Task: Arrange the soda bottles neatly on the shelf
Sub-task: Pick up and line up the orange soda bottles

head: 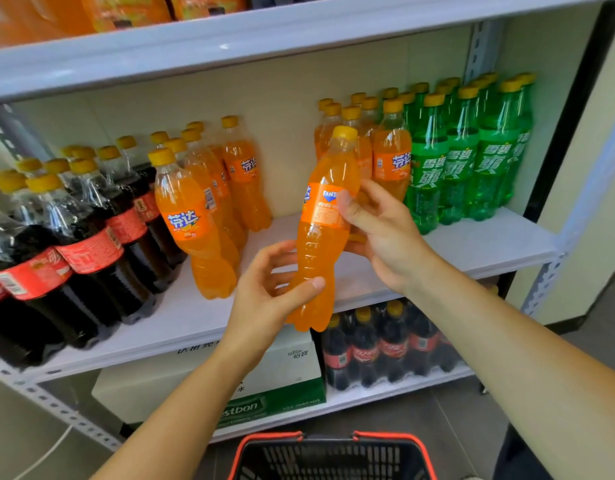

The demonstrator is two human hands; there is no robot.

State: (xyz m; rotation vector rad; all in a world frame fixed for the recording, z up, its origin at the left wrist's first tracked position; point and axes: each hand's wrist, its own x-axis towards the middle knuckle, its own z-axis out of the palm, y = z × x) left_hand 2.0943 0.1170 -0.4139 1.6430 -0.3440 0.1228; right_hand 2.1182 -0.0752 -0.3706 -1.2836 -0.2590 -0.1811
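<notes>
Before the middle shelf [472, 244]: an orange Fanta bottle [320, 237] with a yellow cap is held in the air, slightly tilted, in front of a gap between two groups of bottles.
Left grip [268, 289]: curled round the bottle's lower body, with the thumb laid across the front.
Right grip [379, 233]: clamped on the label band, thumb in front and fingers behind.
Held label: "FANT" is read in white on a blue patch; the rest is covered by the thumb.
Left of the gap: a group of Fanta bottles [195, 216] is stood in rows; white Chinese characters are seen on the front label, and a barcode on the bottle behind.
Right of the gap: more Fanta bottles [391, 161] with the same lettering are set just beside the green ones.
Far right: Sprite bottles [462, 161], green with yellow caps, are marked in white Chinese characters.
Far left: cola bottles [91, 244] with red labels and yellow caps are lined up; their writing is blurred.
Lower shelf: a wrapped cola pack [385, 348] is placed beside a white carton [292, 368]; "estbon" is read on its green band.
Floor: a black basket [334, 455] with a red rim is seen below the arms.
</notes>
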